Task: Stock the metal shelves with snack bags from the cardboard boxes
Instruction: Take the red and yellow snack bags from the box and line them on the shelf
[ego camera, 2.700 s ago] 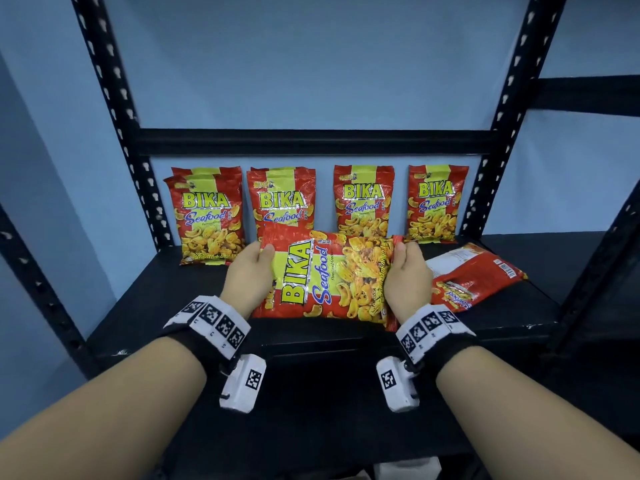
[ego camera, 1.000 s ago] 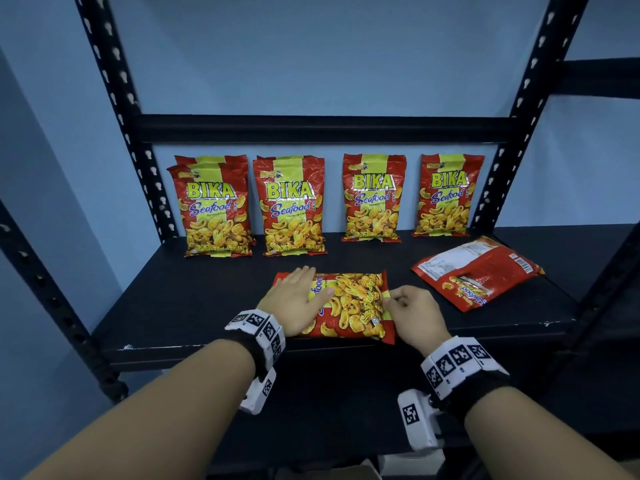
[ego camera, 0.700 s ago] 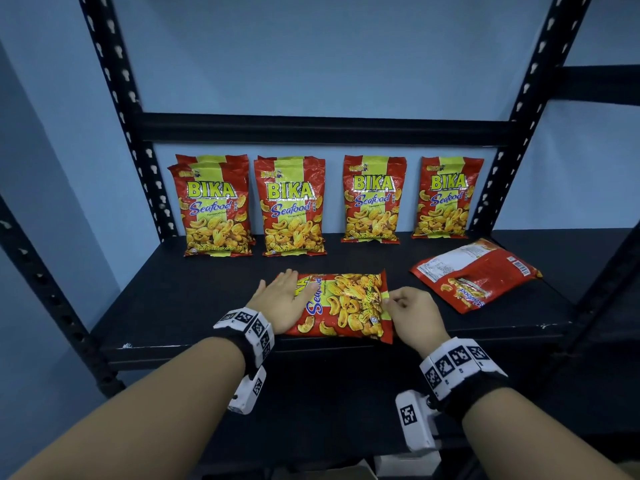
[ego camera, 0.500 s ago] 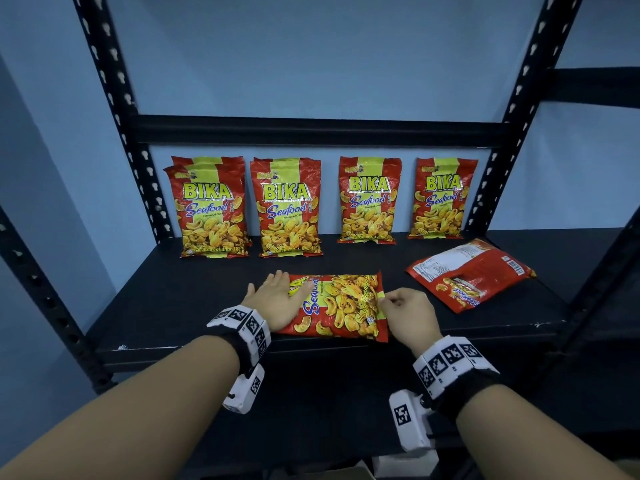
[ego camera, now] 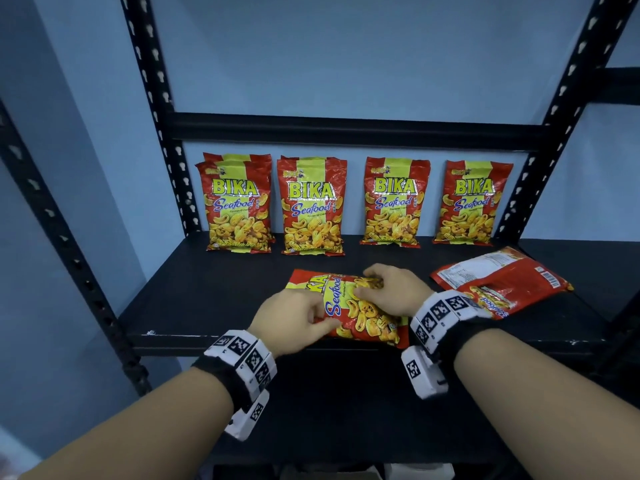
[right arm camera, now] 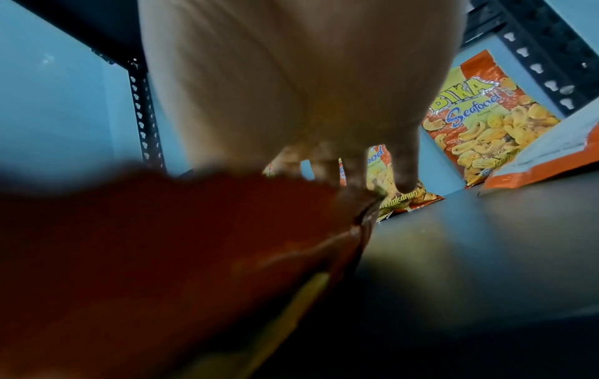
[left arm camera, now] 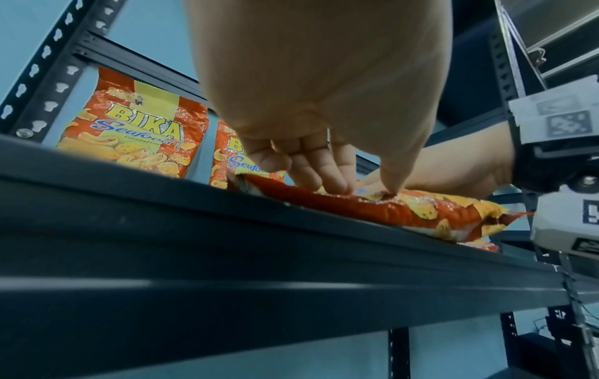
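Snack bags: five upright (ego camera: 239,206), two flat; both hands (ego camera: 294,320) pinch the front flat bag (ego camera: 363,313).

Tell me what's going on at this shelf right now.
A person is stocking a black metal shelf with red snack bags. Both hands are on one bag lying flat near the front edge: the left hand pinches its near left part, and the right hand presses on top with curled fingers. Four bags stand upright along the back, the leftmost with another tucked behind it. One more bag lies face down to the right, not yet stood up.
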`<state>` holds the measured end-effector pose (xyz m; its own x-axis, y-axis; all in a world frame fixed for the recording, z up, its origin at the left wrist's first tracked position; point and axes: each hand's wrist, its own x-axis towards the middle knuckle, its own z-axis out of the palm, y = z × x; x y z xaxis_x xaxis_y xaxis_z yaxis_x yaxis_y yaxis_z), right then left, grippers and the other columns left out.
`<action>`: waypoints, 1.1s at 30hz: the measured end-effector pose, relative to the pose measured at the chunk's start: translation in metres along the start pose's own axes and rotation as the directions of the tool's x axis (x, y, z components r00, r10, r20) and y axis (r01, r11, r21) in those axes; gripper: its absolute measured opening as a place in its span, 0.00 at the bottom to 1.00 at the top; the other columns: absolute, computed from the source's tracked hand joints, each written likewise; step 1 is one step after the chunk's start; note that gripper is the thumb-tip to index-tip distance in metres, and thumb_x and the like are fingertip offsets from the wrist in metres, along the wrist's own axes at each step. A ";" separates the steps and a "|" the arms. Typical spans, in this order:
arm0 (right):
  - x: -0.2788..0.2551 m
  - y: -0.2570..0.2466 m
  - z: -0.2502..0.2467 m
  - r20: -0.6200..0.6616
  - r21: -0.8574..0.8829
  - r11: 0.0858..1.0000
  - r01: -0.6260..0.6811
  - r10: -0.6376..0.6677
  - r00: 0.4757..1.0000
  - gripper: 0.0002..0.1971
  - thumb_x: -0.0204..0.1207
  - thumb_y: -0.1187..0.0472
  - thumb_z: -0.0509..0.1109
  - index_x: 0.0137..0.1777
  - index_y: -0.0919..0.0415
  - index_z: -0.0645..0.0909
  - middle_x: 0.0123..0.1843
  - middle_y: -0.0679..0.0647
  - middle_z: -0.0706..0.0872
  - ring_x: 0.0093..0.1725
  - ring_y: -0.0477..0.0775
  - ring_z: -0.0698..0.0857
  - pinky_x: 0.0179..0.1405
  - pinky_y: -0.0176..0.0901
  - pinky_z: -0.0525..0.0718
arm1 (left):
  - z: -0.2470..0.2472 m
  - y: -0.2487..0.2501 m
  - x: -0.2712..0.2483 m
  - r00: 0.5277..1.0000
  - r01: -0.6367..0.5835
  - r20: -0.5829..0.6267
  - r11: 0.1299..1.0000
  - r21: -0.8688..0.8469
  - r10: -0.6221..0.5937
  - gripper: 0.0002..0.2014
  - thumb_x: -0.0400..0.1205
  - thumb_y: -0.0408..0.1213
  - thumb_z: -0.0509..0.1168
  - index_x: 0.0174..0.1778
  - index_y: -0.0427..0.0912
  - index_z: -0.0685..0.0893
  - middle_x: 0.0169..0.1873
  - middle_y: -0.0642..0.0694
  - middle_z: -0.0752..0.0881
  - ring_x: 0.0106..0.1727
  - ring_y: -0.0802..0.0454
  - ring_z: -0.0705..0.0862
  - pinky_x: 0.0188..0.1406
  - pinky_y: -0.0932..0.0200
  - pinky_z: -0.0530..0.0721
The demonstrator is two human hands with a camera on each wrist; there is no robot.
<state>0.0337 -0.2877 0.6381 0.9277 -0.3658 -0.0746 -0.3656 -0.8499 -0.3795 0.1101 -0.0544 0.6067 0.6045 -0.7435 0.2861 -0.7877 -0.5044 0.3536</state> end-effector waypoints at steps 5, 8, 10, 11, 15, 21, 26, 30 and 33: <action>-0.012 0.008 -0.002 -0.068 -0.107 0.990 -0.090 0.083 0.994 0.37 0.70 0.18 0.62 0.68 0.44 0.79 0.65 0.45 0.86 0.66 0.54 0.83 0.69 0.62 0.80 | -0.002 -0.013 0.004 1.000 0.017 -0.010 1.000 0.021 -0.016 0.25 0.75 0.73 0.67 0.41 0.53 0.82 0.39 0.58 0.81 0.40 0.60 0.81 0.40 0.57 0.84; -0.021 0.018 -0.005 -0.088 -0.095 0.982 -0.161 0.153 0.984 0.37 0.66 0.15 0.60 0.58 0.46 0.79 0.54 0.46 0.86 0.57 0.53 0.85 0.62 0.58 0.85 | -0.004 -0.016 0.014 0.998 0.042 0.050 0.997 0.062 -0.045 0.26 0.76 0.75 0.64 0.44 0.54 0.82 0.45 0.59 0.78 0.47 0.60 0.79 0.44 0.57 0.83; -0.029 0.025 -0.007 -0.083 -0.055 0.980 -0.192 0.187 0.979 0.39 0.67 0.15 0.61 0.57 0.50 0.80 0.50 0.46 0.86 0.52 0.51 0.86 0.56 0.54 0.87 | -0.003 -0.015 0.020 0.993 0.074 0.087 0.990 0.118 -0.084 0.28 0.76 0.77 0.61 0.46 0.55 0.83 0.48 0.57 0.77 0.53 0.58 0.77 0.51 0.54 0.84; -0.032 0.028 -0.007 -0.084 -0.038 0.978 -0.203 0.199 0.976 0.39 0.68 0.16 0.62 0.56 0.53 0.81 0.48 0.47 0.86 0.50 0.51 0.86 0.53 0.53 0.88 | -0.002 -0.013 0.023 0.987 0.099 0.110 0.984 0.148 -0.116 0.29 0.76 0.79 0.58 0.47 0.55 0.83 0.49 0.56 0.77 0.55 0.56 0.77 0.53 0.52 0.84; -0.045 0.039 -0.005 -0.067 0.026 0.971 -0.236 0.238 0.969 0.42 0.69 0.18 0.65 0.49 0.62 0.87 0.41 0.55 0.90 0.41 0.52 0.89 0.48 0.54 0.90 | 0.005 -0.005 0.031 0.952 0.199 0.210 0.971 0.133 -0.224 0.35 0.75 0.82 0.51 0.47 0.53 0.84 0.48 0.54 0.80 0.51 0.54 0.82 0.54 0.46 0.86; -0.048 0.045 -0.010 0.070 0.246 0.933 -0.263 0.253 0.965 0.37 0.68 0.25 0.75 0.40 0.65 0.87 0.38 0.58 0.89 0.40 0.54 0.90 0.39 0.47 0.83 | 0.007 0.015 0.047 0.914 0.266 0.346 0.957 -0.112 -0.214 0.37 0.78 0.77 0.56 0.53 0.44 0.86 0.46 0.46 0.90 0.48 0.52 0.88 0.54 0.48 0.86; -0.054 0.047 -0.020 0.087 0.475 0.852 -0.222 0.205 0.975 0.25 0.73 0.42 0.82 0.55 0.62 0.80 0.44 0.52 0.85 0.42 0.49 0.86 0.33 0.41 0.85 | 0.005 0.019 0.057 0.923 0.294 0.338 0.902 -0.317 -0.182 0.26 0.81 0.66 0.67 0.62 0.48 0.80 0.44 0.51 0.87 0.42 0.57 0.85 0.40 0.58 0.80; -0.048 0.054 -0.026 -0.106 0.512 0.857 -0.057 0.129 0.986 0.24 0.72 0.52 0.86 0.57 0.60 0.77 0.40 0.52 0.86 0.37 0.50 0.87 0.31 0.44 0.86 | 0.000 0.021 0.066 0.957 0.244 0.261 0.835 -0.494 -0.125 0.32 0.77 0.56 0.77 0.72 0.50 0.73 0.49 0.49 0.91 0.46 0.56 0.91 0.49 0.53 0.88; -0.044 0.061 -0.029 -0.222 0.481 0.877 0.011 0.110 0.969 0.25 0.68 0.51 0.87 0.56 0.55 0.77 0.42 0.50 0.85 0.41 0.55 0.88 0.42 0.54 0.90 | -0.006 0.027 0.070 0.974 0.195 0.212 0.794 -0.576 -0.085 0.35 0.74 0.46 0.83 0.70 0.51 0.69 0.55 0.47 0.89 0.45 0.55 0.92 0.54 0.50 0.91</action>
<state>-0.0311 -0.3346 0.6453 0.8416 -0.5324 0.0911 -0.2744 -0.5667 -0.7769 0.1320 -0.1169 0.6414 0.6303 -0.7741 0.0594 -0.4390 -0.2922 0.8497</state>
